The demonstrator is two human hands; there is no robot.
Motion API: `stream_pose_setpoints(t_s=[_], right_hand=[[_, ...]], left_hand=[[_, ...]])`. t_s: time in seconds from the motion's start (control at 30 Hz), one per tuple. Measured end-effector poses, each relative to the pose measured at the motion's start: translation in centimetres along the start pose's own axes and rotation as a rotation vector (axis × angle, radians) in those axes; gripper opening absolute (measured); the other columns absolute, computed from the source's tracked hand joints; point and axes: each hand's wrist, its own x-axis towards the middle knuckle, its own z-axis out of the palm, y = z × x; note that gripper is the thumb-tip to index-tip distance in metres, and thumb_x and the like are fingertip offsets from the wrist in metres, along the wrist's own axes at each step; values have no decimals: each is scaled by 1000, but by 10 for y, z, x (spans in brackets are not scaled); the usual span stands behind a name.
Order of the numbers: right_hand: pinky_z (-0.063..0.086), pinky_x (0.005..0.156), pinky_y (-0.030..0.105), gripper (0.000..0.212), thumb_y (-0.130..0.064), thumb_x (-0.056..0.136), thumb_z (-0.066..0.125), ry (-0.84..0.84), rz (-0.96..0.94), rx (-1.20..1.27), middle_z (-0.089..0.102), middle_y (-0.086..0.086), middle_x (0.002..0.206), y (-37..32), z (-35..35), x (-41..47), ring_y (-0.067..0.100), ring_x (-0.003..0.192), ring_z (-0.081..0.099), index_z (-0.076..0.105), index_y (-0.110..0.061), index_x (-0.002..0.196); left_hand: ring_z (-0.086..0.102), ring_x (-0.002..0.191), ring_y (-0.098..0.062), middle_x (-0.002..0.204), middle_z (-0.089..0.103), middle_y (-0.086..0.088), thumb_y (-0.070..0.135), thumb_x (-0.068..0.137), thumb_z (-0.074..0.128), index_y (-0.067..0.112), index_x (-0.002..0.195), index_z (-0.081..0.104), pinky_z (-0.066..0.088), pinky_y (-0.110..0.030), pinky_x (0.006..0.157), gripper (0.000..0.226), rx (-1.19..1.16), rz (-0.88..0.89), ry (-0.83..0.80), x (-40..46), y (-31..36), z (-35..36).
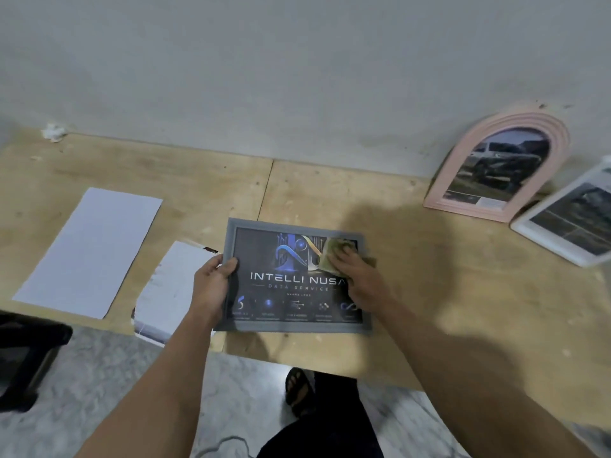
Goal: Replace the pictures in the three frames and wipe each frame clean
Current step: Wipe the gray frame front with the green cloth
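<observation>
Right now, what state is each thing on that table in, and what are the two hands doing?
Grey frame: flat on the table, picture in it.
Cloth: pressed on the frame's glass.
Right hand: presses the cloth.
Left hand: grips the frame's left edge.
Pink arched frame: upright, leaning on the wall, picture in it.
White frame: tilted beside it.
White sheet: lying flat.
Loose picture: face down, partly off the table edge.
</observation>
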Motion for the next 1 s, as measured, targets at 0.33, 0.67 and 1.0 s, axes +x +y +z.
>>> stream_pose_setpoints(t_s=[0.33,0.67,1.0], right_hand=[[55,72,20,59,16,83,41,-329,285,471,73,-11,88,-29,-10,-73,12,82,69,67,-29,113],[14,119,27,74,24,74,36,21,-70,125,37,3,151,-35,-20,70,16,144,25,56,-16,133],[51,69,24,65,16,78,41,-523,234,494,70,5,93,-40,2,-55,19,85,66,70,-29,115]], left_hand=[[67,72,-26,83,72,-9,13,97,59,10,97,70,60,-36,67,12,28,2,7,3,-2,1],[68,62,-16,78,73,-4,11,96,59,12,95,71,56,-26,54,12,33,37,3,14,-1,3],[68,68,-23,84,73,-10,12,97,58,9,99,71,59,-31,61,13,-12,-20,15,11,-8,0]])
